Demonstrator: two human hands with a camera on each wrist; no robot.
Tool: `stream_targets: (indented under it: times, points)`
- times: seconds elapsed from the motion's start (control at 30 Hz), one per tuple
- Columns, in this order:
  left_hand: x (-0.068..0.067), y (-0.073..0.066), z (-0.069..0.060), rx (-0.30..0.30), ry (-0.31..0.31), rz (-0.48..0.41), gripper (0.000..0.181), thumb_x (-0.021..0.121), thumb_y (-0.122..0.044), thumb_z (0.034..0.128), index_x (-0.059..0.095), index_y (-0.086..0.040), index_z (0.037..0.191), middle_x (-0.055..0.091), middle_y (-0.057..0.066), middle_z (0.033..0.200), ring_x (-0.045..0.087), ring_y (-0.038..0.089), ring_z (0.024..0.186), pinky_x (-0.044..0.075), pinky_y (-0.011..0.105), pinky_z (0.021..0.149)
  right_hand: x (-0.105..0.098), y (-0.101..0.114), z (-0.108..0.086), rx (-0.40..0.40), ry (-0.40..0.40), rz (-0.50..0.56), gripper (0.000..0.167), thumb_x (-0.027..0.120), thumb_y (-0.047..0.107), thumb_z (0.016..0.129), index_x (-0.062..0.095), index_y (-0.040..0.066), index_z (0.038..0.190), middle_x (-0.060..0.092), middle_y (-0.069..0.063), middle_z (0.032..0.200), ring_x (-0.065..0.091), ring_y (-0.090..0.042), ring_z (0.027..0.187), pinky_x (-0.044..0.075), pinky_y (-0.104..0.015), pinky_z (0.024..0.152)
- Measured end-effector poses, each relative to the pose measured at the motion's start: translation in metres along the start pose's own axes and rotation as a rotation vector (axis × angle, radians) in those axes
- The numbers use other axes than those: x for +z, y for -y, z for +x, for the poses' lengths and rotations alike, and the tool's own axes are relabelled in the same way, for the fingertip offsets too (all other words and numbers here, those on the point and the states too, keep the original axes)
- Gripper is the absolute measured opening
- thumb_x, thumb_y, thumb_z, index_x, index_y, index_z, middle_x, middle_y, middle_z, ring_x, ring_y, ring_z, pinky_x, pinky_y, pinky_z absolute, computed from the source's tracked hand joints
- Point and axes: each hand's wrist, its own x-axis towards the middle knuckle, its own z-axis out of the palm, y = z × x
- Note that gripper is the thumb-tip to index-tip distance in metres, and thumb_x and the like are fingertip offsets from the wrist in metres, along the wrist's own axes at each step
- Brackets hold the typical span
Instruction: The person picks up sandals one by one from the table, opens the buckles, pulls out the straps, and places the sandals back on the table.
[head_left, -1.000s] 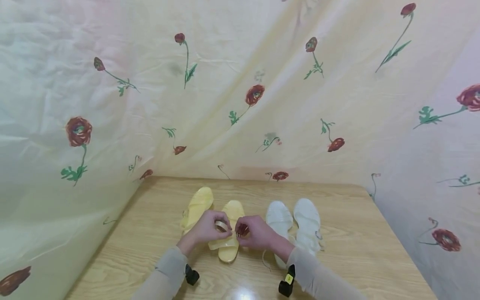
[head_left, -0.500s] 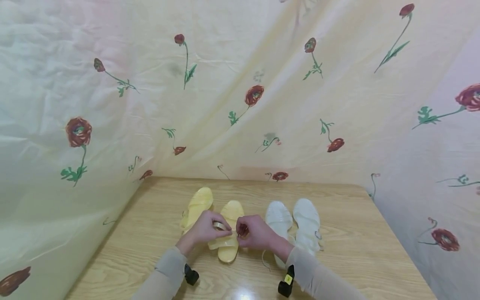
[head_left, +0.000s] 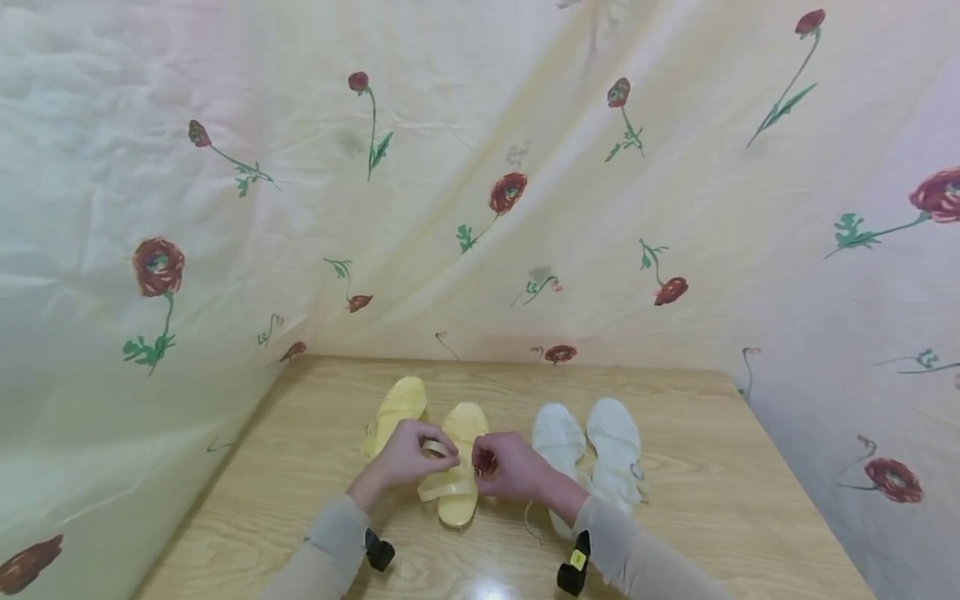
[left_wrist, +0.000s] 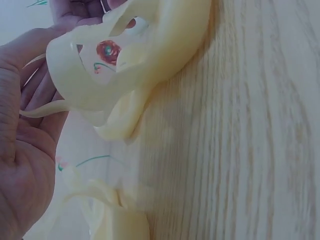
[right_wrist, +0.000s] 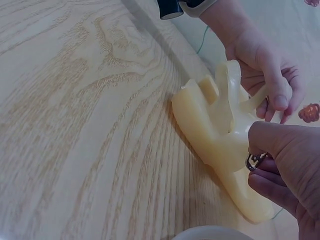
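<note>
Two yellow sandals lie left of centre; the right one (head_left: 457, 508) is between the hands, the other (head_left: 405, 400) behind the left hand. My left hand (head_left: 408, 454) pinches a thin yellow strap of the nearer sandal, and the strap loops under its fingers (right_wrist: 280, 95). The right hand (head_left: 513, 467) holds a small dark metal buckle (right_wrist: 255, 161) between thumb and fingers, beside the sandal's right edge. In the left wrist view the sandal (left_wrist: 185, 40) rests on the table with its wide strap arching up. Whether the strap passes through the buckle, I cannot tell.
Two white sandals, one (head_left: 557, 433) just beyond the right hand and one (head_left: 615, 442) further right, lie on the wooden table (head_left: 712, 500). A loose white strap hangs by the right wrist. Floral cloth (head_left: 450, 167) hangs behind and at both sides.
The left hand has shifted slightly left and up, with the strap still pinched. The right hand has barely moved and keeps its grip on the buckle.
</note>
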Motion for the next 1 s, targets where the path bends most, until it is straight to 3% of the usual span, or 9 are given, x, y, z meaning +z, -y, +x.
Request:
stream_targets:
  times: [0.13, 0.3, 0.43, 0.53, 0.63, 0.77, 0.93, 1.0]
  points:
    - [0.001, -0.002, 0.000, 0.020, -0.034, 0.031, 0.014, 0.089, -0.014, 0.0870, 0.083, -0.007, 0.097, 0.083, 0.004, 0.096, 0.075, 0.009, 0.089, 0.061, 0.026, 0.081, 0.000, 0.003, 0.003, 0.005, 0.021, -0.005, 0.013, 0.081, 0.008, 0.086, 0.072, 0.015, 0.092, 0.074, 0.005, 0.086, 0.066, -0.001, 0.078, 0.057, -0.016, 0.072]
    - [0.007, -0.008, -0.002, 0.028, -0.131, 0.185, 0.039, 0.092, -0.019, 0.0842, 0.079, -0.004, 0.118, 0.081, 0.007, 0.116, 0.076, 0.025, 0.108, 0.063, 0.040, 0.094, -0.010, 0.008, 0.006, 0.072, 0.048, 0.002, 0.006, 0.081, 0.012, 0.092, 0.074, 0.012, 0.094, 0.075, 0.004, 0.087, 0.066, -0.001, 0.077, 0.058, -0.018, 0.072]
    - [0.015, -0.021, -0.014, -0.038, -0.249, 0.265, 0.056, 0.094, -0.023, 0.0822, 0.074, -0.002, 0.130, 0.076, 0.013, 0.129, 0.072, 0.031, 0.121, 0.061, 0.046, 0.102, -0.020, 0.008, 0.016, 0.155, -0.017, -0.049, 0.005, 0.073, 0.008, 0.096, 0.075, 0.005, 0.100, 0.076, -0.001, 0.090, 0.070, -0.008, 0.079, 0.060, -0.024, 0.072]
    - [0.024, -0.035, -0.031, -0.134, -0.311, 0.350, 0.061, 0.094, -0.032, 0.0804, 0.074, -0.003, 0.129, 0.076, 0.015, 0.129, 0.072, 0.033, 0.121, 0.060, 0.047, 0.102, -0.028, 0.007, 0.028, 0.206, -0.039, -0.094, 0.019, 0.066, 0.001, 0.093, 0.073, -0.003, 0.111, 0.079, -0.013, 0.102, 0.076, -0.023, 0.090, 0.065, -0.037, 0.080]
    - [0.037, -0.044, -0.049, -0.210, -0.314, 0.463, 0.068, 0.097, -0.041, 0.0735, 0.075, -0.004, 0.126, 0.076, 0.019, 0.128, 0.073, 0.037, 0.119, 0.060, 0.050, 0.103, -0.033, 0.004, 0.042, 0.286, 0.013, -0.103, 0.034, 0.064, 0.002, 0.094, 0.068, -0.007, 0.127, 0.076, -0.023, 0.120, 0.075, -0.035, 0.108, 0.063, -0.049, 0.094]
    - [0.056, -0.048, -0.064, -0.233, -0.291, 0.528, 0.079, 0.102, -0.040, 0.0637, 0.074, 0.001, 0.125, 0.070, 0.030, 0.133, 0.070, 0.047, 0.121, 0.059, 0.056, 0.101, -0.032, -0.004, 0.062, 0.378, 0.079, -0.113, 0.051, 0.066, 0.010, 0.096, 0.057, -0.008, 0.143, 0.070, -0.027, 0.132, 0.071, -0.039, 0.120, 0.059, -0.052, 0.103]
    - [0.074, -0.043, -0.067, -0.201, -0.333, 0.505, 0.075, 0.104, -0.026, 0.0590, 0.075, 0.003, 0.122, 0.066, 0.030, 0.138, 0.070, 0.049, 0.119, 0.060, 0.053, 0.100, -0.021, -0.016, 0.076, 0.397, 0.093, -0.128, 0.063, 0.069, 0.015, 0.093, 0.051, -0.011, 0.148, 0.066, -0.031, 0.139, 0.072, -0.034, 0.098, 0.061, -0.049, 0.097]
    - [0.077, -0.040, -0.066, -0.184, -0.354, 0.484, 0.071, 0.103, -0.021, 0.0589, 0.076, 0.003, 0.120, 0.067, 0.027, 0.137, 0.070, 0.047, 0.118, 0.060, 0.051, 0.100, -0.017, -0.019, 0.079, 0.399, 0.093, -0.123, 0.064, 0.070, 0.016, 0.093, 0.052, -0.013, 0.147, 0.063, -0.033, 0.143, 0.071, -0.037, 0.102, 0.058, -0.052, 0.103]
